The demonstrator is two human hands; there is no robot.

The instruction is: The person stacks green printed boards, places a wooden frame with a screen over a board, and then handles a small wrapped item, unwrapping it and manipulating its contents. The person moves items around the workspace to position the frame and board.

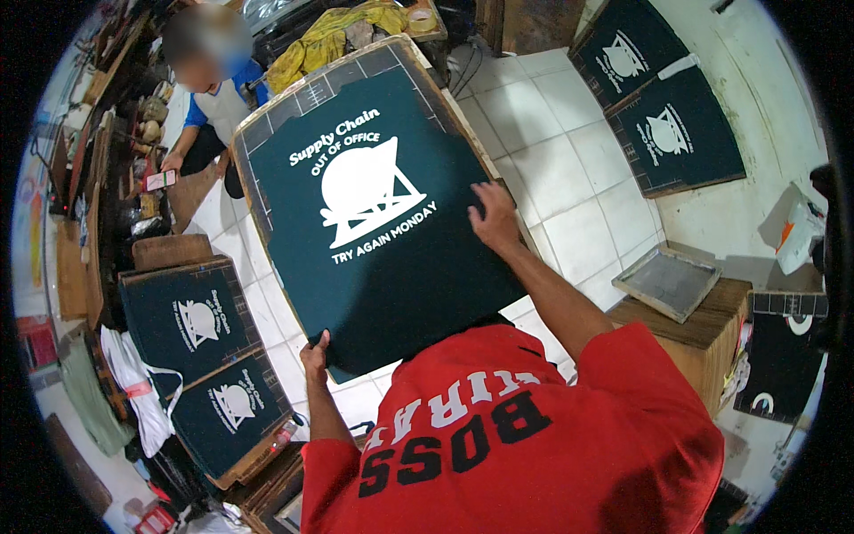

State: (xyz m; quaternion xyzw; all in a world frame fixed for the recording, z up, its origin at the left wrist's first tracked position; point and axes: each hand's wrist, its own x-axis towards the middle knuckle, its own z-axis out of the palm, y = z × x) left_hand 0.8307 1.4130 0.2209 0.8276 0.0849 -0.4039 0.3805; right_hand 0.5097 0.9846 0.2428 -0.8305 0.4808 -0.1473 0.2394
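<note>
A dark green fabric panel (391, 294) with a white printed design lies flat over a large board (294, 111) with grid lines along its far edge. At the panel's near left corner, my left hand (315, 352) is closed on the edge, thumb on top and its other fingers mostly hidden. My right hand (495, 216) rests at the right edge with its fingers apart, touching the fabric. A shadow falls across the near part of the panel.
Similar printed panels on boards stand at left (209, 325) and lean on the wall at right (680, 133). A framed screen (667, 280) sits on a wooden box (712, 311). Another person (218, 107) crouches at far left holding a phone (161, 181). Yellow cloth (334, 40) lies behind.
</note>
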